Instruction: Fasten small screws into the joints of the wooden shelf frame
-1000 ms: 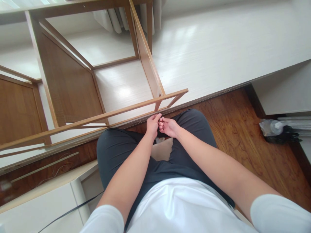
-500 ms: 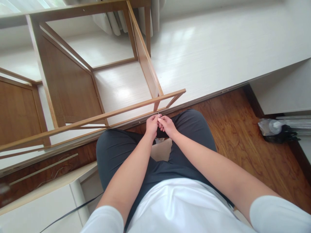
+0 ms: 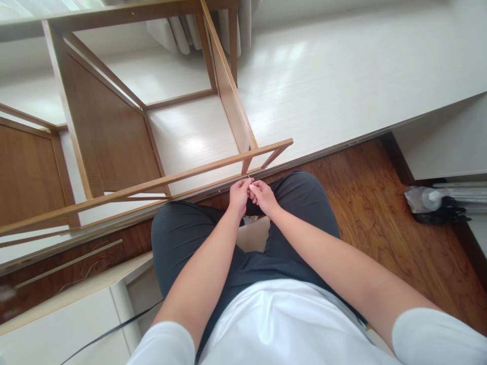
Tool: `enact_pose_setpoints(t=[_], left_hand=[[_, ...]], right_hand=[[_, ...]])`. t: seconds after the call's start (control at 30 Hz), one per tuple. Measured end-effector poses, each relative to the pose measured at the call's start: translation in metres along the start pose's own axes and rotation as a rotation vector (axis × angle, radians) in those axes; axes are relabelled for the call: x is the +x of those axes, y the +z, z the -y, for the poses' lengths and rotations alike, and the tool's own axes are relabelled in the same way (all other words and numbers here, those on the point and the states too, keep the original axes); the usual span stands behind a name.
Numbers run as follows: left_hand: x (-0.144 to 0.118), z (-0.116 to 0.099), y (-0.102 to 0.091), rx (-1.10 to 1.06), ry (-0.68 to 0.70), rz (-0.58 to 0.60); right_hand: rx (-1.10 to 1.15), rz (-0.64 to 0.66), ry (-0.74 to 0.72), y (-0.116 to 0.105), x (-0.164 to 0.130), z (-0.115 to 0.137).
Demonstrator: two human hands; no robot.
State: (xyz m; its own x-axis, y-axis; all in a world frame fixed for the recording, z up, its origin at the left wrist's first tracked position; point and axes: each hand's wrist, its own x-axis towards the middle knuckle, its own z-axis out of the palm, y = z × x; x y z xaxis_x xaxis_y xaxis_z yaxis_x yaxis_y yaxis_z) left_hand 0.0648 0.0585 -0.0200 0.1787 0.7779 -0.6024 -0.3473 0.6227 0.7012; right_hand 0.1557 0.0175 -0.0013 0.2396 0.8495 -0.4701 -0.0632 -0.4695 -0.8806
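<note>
My left hand (image 3: 239, 194) and my right hand (image 3: 263, 195) meet between my knees, their fingertips pressed together. A thin, pale, pin-like piece (image 3: 248, 177) pokes up from the pinch, too small to name for certain. Both hands are closed, and the fingers hide most of what lies between them. Just beyond the fingertips stands a brown wooden frame (image 3: 167, 179) with upright panels, its front rail running leftward. I cannot see either hand touching the wood.
The frame rests on a broad white surface (image 3: 323, 86). Right of my legs is brown wood flooring (image 3: 373, 203), with a clear plastic bag (image 3: 420, 198) and a black bag (image 3: 441, 212) by the wall. A pale cabinet (image 3: 72, 324) stands at lower left.
Almost nothing differs. Both hands stay pinched together in the same place, and the whole view has shifted only slightly.
</note>
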Motion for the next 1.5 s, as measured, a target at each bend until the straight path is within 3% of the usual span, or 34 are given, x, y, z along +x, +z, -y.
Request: enact_pose_setpoints(t=[0.5, 1.13, 1.33, 1.5], left_hand=[[0.005, 0.004, -0.003, 0.054, 0.011, -0.033], [0.007, 0.004, -0.003, 0.024, -0.03, -0.059], [0.005, 0.001, -0.001, 0.018, -0.05, -0.068], [0.002, -0.001, 0.001, 0.01, -0.058, -0.09]], right_hand=[[-0.042, -0.04, 0.01, -0.003, -0.001, -0.003], [-0.044, -0.001, -0.015, -0.004, 0.002, -0.008], [0.209, 0.016, 0.206, -0.004, 0.005, -0.004], [0.475, 0.173, 0.5, -0.007, 0.01, 0.007]])
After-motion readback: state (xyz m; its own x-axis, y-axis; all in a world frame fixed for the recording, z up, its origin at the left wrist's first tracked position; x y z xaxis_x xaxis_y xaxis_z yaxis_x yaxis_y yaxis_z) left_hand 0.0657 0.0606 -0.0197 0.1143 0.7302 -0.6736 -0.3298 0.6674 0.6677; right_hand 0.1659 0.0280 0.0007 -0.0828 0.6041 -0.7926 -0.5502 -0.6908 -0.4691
